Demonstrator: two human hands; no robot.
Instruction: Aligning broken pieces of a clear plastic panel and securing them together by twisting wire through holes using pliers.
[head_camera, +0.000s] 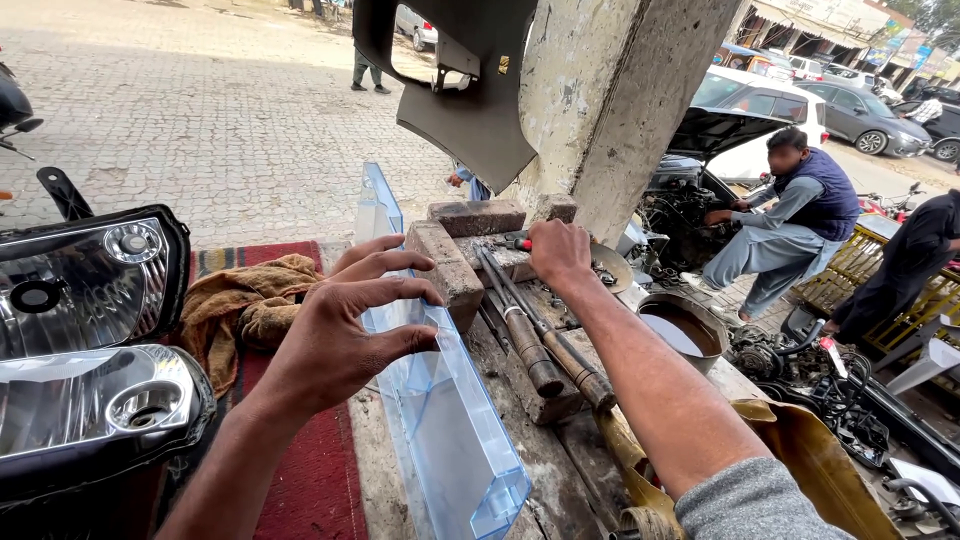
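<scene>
1. Two headlight units sit nearest the camera at far left, beside a crumpled brown rag.
2. The left hand, fingers spread, steadies the clear blue plastic tray lying on the bench; it looks light, stiff and brittle, best gripped by its rim.
3. The right hand closes over a red-handled tool among bricks.

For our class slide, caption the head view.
Left hand steadies a clear plastic tray; right hand reaches among tools.

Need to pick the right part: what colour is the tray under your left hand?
Clear light blue plastic tray, head view.
</scene>
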